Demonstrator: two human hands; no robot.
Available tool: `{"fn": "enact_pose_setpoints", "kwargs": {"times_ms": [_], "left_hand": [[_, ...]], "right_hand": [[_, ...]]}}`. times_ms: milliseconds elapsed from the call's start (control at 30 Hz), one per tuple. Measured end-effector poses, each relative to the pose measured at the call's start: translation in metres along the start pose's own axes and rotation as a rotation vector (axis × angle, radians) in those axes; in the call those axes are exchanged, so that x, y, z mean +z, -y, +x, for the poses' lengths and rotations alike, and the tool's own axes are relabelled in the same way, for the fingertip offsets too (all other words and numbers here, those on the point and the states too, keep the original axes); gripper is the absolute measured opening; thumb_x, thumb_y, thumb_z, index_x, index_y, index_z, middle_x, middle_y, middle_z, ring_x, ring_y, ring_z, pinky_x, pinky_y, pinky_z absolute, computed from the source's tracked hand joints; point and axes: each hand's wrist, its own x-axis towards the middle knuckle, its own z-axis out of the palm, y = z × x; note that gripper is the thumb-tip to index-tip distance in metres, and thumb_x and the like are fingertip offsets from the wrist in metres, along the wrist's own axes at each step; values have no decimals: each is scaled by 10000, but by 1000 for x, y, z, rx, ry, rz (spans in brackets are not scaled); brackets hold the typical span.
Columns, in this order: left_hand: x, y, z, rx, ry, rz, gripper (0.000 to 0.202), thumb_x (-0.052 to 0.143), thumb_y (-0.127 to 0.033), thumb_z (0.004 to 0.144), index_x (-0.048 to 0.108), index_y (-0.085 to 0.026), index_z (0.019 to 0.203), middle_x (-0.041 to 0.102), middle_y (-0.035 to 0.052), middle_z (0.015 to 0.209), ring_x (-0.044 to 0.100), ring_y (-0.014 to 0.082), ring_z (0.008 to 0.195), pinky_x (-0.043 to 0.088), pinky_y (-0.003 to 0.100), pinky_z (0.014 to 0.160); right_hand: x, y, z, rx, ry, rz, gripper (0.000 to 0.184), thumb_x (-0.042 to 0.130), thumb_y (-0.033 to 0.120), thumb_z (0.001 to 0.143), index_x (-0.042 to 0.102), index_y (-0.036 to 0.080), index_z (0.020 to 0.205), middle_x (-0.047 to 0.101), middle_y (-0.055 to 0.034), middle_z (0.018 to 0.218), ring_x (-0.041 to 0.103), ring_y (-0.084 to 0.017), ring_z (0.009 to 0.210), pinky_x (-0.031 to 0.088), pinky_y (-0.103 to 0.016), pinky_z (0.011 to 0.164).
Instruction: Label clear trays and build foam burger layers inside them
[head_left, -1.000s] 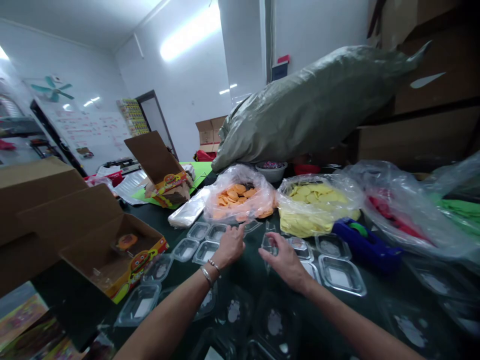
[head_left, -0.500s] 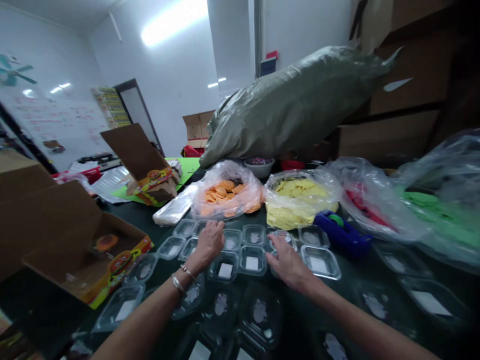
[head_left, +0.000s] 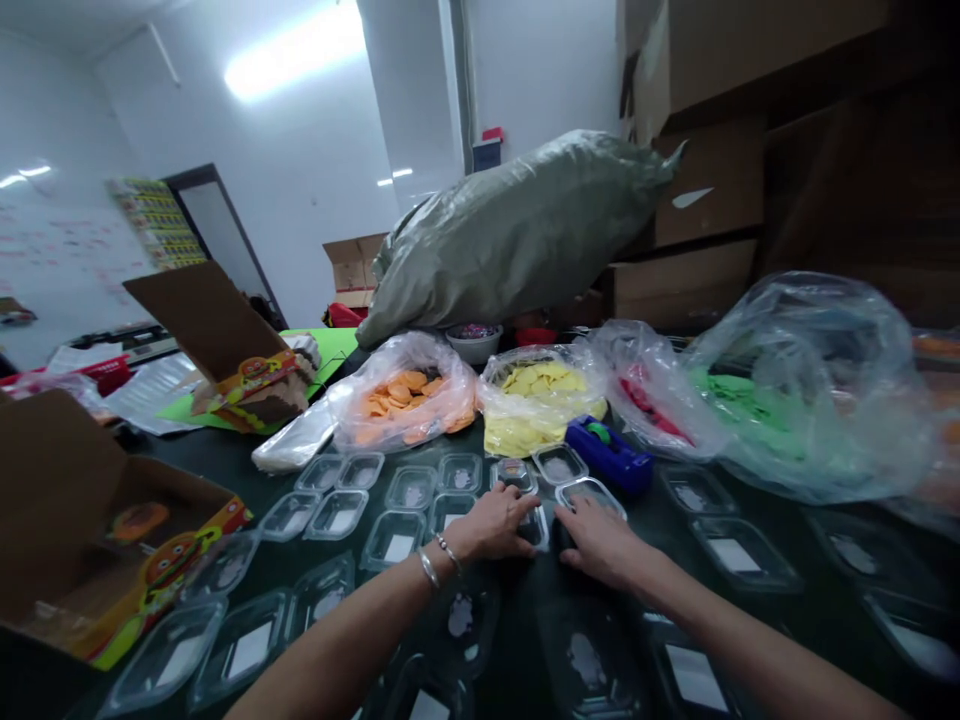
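Many small clear plastic clamshell containers (head_left: 411, 489) lie open over a dark table (head_left: 225, 470). My left hand (head_left: 495, 525), with bracelets on the wrist, rests fingers curled on one container (head_left: 534, 527) at the middle. My right hand (head_left: 600, 540) lies right beside it, fingers bent on the same container's other edge. Behind them stand a clear bag of orange discs (head_left: 401, 398) and a clear bag of yellow discs (head_left: 536, 400).
A blue tape dispenser (head_left: 609, 455) sits just behind my right hand. Bags of red pieces (head_left: 645, 400) and green pieces (head_left: 757, 405) lie at the right. Open printed cartons (head_left: 150, 560) stand at the left. A big grey sack (head_left: 517, 230) and stacked cardboard boxes (head_left: 712, 180) fill the back.
The view has swung right. Both hands have drawn nearer to me and closer together, from the far rows of containers to one container at the middle.
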Motion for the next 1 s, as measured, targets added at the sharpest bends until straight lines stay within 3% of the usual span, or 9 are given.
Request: {"fn": "enact_pose_setpoints", "kwargs": {"times_ms": [100,233,300,400,500,600,800,900,1000], "left_hand": [[-7,-2,-5,-44,-186,-202,650,733,-284,660,507,-159,1257,560,140,1159,501,306,1100,413,424,973],[1,-12,-6,-303,-506,-838,547,662,-301,725,429,-193,1208,564,97,1124,549,234,1048,480,352,887],[10,-21,-5,-423,-548,-1215,471,593,-309,781,385,-198,1189,576,93,1093,584,215,1015,511,326,814],[18,-31,-10,-558,-445,-1564,479,572,-274,794,347,-204,1211,589,95,1075,621,203,968,526,314,760],[14,-30,-23,-677,-358,-1546,633,679,-221,712,344,-193,1248,590,86,1028,634,196,899,532,322,746],[8,-20,-37,-648,-303,-1498,588,719,-206,690,399,-166,1182,598,68,944,645,179,836,528,306,732],[1,-16,-43,-529,-362,-1347,587,745,-319,686,472,-157,1180,600,94,986,624,175,814,492,256,632],[0,-19,-44,-433,-363,-1242,699,719,-310,691,436,-196,1320,538,131,1198,606,195,879,507,274,641],[6,-13,-43,-428,-380,-1206,599,622,-226,712,481,-174,1292,580,117,1145,605,206,874,524,289,648]], "right_hand": [[-8,1,-6,-24,-187,56,487,684,165,712,582,164,1189,521,-192,1306,466,-364,1216,375,-506,985],[-5,8,-4,-154,-300,329,749,686,222,732,361,138,1401,445,-165,1403,418,-276,1293,368,-400,1052],[3,14,3,-196,-289,403,809,688,200,716,307,128,1426,414,-163,1434,374,-266,1331,355,-388,1068],[15,21,13,-198,-253,374,516,552,129,792,475,138,1303,558,-158,1278,520,-268,1188,429,-390,968],[22,23,18,-206,-202,349,245,444,112,849,639,166,988,668,-116,978,629,-246,911,472,-352,794],[20,25,17,-243,-189,393,143,503,159,841,645,178,835,679,-60,846,622,-205,786,453,-297,716],[0,27,12,-283,-92,905,192,515,270,829,687,188,849,680,0,773,589,-180,732,426,-279,678],[-10,20,9,-293,-17,996,212,524,306,815,692,180,845,668,-4,763,576,-182,731,416,-283,679],[-14,13,7,-250,-42,1031,232,514,348,818,676,182,827,674,-20,788,593,-200,776,429,-305,730]]}}
